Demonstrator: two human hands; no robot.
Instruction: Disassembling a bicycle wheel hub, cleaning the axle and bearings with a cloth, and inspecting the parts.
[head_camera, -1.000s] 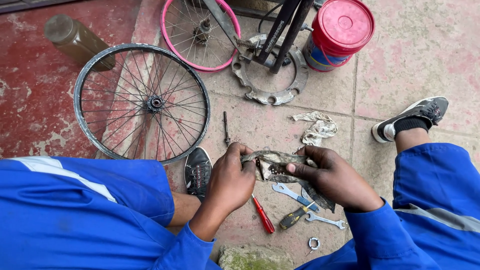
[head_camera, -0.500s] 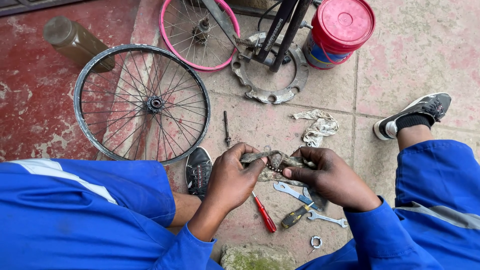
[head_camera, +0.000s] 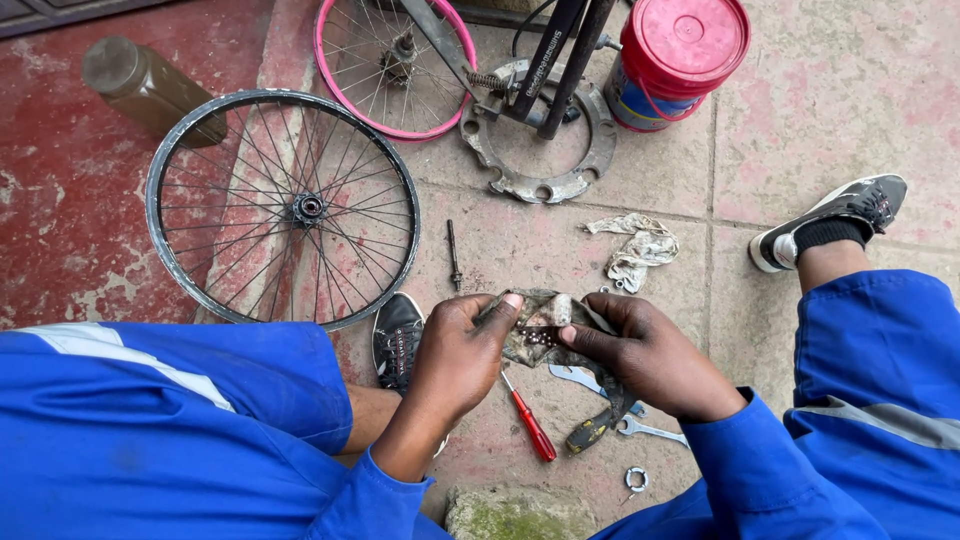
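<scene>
Just below the frame's centre, the left hand (head_camera: 455, 350) and right hand (head_camera: 645, 355) pinch a dirty rag (head_camera: 540, 325) between closed fingers, small bearing balls (head_camera: 537, 338) cradled in it, above a red screwdriver (head_camera: 530, 420).

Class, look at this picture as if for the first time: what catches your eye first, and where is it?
At centre, the left hand and right hand hold a dirty rag with small metal balls on it. Upper left, a black spoked wheel lies flat on the floor, with a pink-rimmed wheel above it. A red-lidded bucket stands at top right.
</scene>
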